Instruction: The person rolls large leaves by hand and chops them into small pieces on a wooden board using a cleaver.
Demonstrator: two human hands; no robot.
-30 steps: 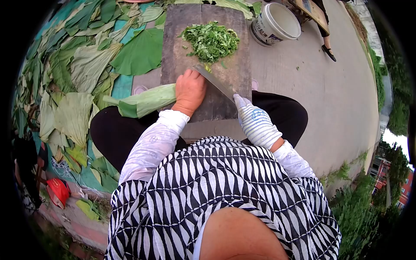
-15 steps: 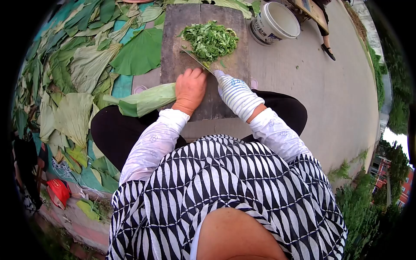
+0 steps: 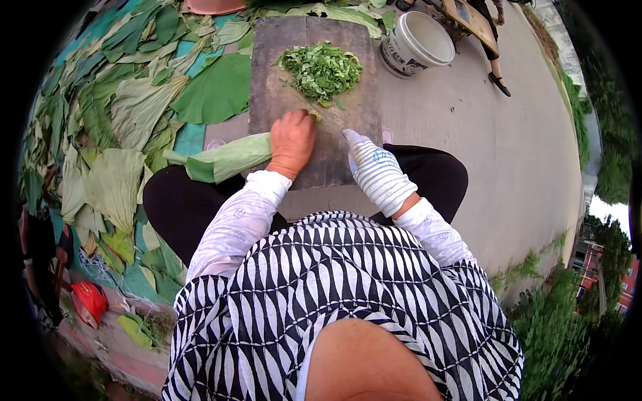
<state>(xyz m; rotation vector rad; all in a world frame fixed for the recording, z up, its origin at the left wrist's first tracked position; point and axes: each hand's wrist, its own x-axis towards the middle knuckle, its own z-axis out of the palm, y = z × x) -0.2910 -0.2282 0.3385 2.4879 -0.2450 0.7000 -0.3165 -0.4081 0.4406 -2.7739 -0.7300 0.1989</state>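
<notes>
A long, pale green rolled-up leaf is pressed by the bare left hand onto a dark wooden board. The hand is closed round the roll near its cut end, and the rest is stretched past the board's left side, over a black trouser leg. A thin grey metal knife, badly blurred, seems to be held in the right hand, which is covered by a white striped glove. The gloved fingers are curled, and the handle is hidden by them. A heap of chopped green bits is seen on the same board, just past the cut end. The slicing step seems to be in hand, with much of the roll uncut. For the next slice, the blade should be set across the tip, and the bare fingertips should be tucked back.
</notes>
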